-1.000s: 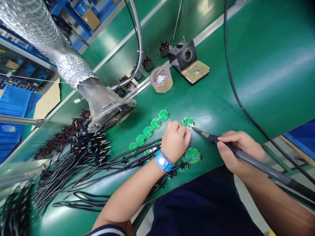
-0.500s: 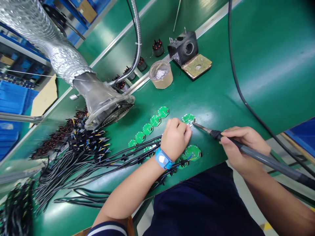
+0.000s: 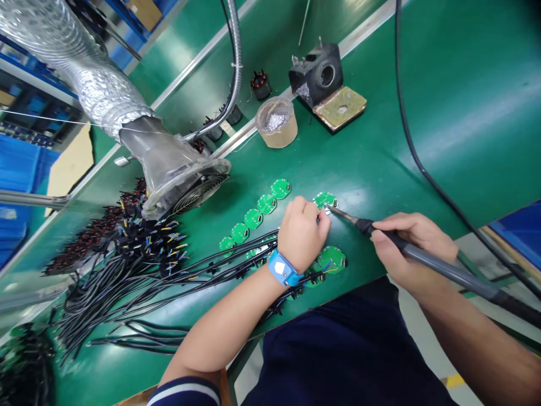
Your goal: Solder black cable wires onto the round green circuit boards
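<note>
My right hand grips a soldering iron by its dark handle. The iron's tip meets the lower edge of a round green circuit board. My left hand, with a blue band on its wrist, is closed just left of that board. Black cables run up to the left hand, and a dark end shows between its fingers; the fingertips are mostly hidden. Below the hand lies another round board with thin coloured wires on it. A row of similar boards lies left of the hand.
A fume extractor hood hangs over the left side, above bundled cables. Behind the boards stand a tub of solder bits and an iron stand with a sponge tray. A black cord crosses the right side.
The view has shifted slightly. The soldering iron's tip has moved a little to the left along the board's lower edge, and my left hand has stayed closed beside it.
</note>
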`<action>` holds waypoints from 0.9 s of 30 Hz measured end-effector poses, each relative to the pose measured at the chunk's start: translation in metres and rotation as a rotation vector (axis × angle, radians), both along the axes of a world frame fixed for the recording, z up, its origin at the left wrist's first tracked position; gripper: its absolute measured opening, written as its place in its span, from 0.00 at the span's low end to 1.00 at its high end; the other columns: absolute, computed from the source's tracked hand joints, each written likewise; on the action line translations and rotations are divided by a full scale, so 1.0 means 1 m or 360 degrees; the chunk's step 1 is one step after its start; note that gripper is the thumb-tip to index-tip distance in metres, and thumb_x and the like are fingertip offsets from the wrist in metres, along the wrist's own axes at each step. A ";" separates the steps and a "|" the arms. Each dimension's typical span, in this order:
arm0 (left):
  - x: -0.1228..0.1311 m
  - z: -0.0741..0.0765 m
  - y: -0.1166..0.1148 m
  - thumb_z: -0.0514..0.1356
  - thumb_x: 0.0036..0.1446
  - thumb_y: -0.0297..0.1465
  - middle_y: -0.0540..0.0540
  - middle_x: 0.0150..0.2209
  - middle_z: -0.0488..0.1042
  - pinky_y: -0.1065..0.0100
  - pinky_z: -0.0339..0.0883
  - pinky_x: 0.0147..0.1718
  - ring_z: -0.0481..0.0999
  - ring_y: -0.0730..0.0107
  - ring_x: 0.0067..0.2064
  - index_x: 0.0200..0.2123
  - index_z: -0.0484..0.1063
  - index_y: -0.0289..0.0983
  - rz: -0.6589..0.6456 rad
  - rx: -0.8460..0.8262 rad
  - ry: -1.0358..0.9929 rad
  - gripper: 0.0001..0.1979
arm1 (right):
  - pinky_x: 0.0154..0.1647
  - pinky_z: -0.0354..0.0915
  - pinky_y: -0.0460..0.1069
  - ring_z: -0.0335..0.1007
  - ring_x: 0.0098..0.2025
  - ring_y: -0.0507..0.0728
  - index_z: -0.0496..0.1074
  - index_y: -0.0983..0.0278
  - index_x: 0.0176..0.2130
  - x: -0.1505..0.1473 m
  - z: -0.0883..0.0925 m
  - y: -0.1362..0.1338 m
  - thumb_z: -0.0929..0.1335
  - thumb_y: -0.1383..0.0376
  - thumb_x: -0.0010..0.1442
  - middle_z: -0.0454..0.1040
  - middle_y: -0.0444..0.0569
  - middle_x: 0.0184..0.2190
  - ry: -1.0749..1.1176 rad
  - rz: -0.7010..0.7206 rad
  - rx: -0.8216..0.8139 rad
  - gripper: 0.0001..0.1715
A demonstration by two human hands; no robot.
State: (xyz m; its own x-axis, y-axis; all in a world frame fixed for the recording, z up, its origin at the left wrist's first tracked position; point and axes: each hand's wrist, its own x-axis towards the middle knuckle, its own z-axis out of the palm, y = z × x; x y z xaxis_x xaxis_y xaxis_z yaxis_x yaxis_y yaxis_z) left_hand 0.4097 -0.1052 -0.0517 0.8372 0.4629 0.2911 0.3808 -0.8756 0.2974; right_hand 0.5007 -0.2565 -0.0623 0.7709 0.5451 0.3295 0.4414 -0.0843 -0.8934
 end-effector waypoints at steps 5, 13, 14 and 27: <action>0.001 0.003 0.002 0.57 0.56 0.27 0.47 0.27 0.62 0.65 0.64 0.33 0.64 0.67 0.32 0.25 0.65 0.35 0.0039 -0.0124 0.0031 0.08 | 0.25 0.62 0.49 0.68 0.27 0.52 0.71 0.61 0.32 0.000 -0.002 0.001 0.69 0.64 0.52 0.71 0.44 0.29 0.0090 -0.0153 0.0104 0.04; 0.001 0.010 0.009 0.59 0.54 0.25 0.48 0.27 0.65 0.65 0.65 0.35 0.67 0.68 0.34 0.25 0.66 0.36 0.0073 -0.0461 0.0012 0.07 | 0.25 0.64 0.47 0.68 0.26 0.51 0.72 0.60 0.34 0.000 0.004 0.004 0.70 0.65 0.53 0.72 0.44 0.27 -0.0065 -0.0085 -0.0146 0.05; 0.001 0.010 0.009 0.59 0.54 0.25 0.48 0.26 0.65 0.65 0.65 0.35 0.67 0.68 0.34 0.24 0.66 0.35 0.0081 -0.0467 0.0016 0.07 | 0.25 0.64 0.46 0.67 0.26 0.51 0.72 0.60 0.34 0.000 0.004 0.004 0.69 0.65 0.53 0.72 0.44 0.27 -0.0084 -0.0084 -0.0163 0.04; 0.007 0.011 0.011 0.59 0.52 0.24 0.49 0.22 0.66 0.65 0.64 0.31 0.67 0.68 0.30 0.20 0.65 0.36 0.0177 -0.0493 0.0067 0.10 | 0.28 0.66 0.47 0.70 0.27 0.52 0.73 0.61 0.35 0.000 0.001 0.002 0.71 0.65 0.52 0.74 0.45 0.28 -0.0007 -0.0140 -0.0139 0.07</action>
